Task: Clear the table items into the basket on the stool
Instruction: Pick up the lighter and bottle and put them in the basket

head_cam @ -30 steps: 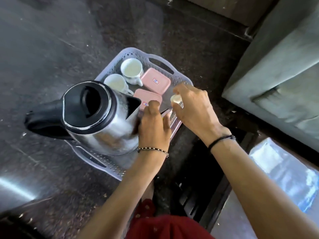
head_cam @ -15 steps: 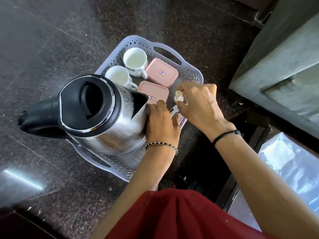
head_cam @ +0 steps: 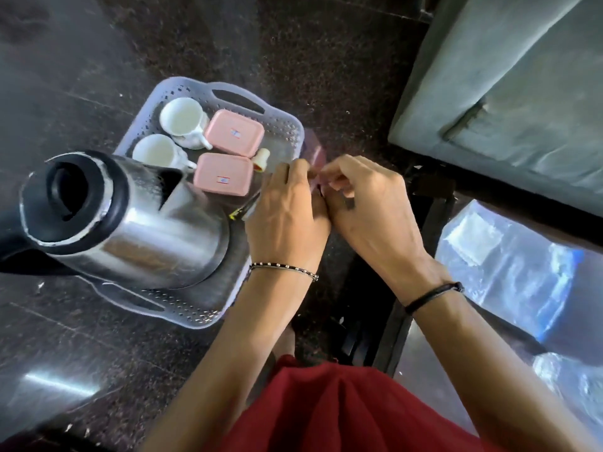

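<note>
At the basket's (head_cam: 280, 125) right edge, the left hand (head_cam: 287, 216) and right hand (head_cam: 368, 207) pinch one small pinkish thing (head_cam: 315, 158) together, fingers curled.

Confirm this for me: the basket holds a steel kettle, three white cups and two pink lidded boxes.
Not quite. The head view shows two white cups, not three. The rest stands: the basket holds the steel kettle and two pink lidded boxes.
</note>
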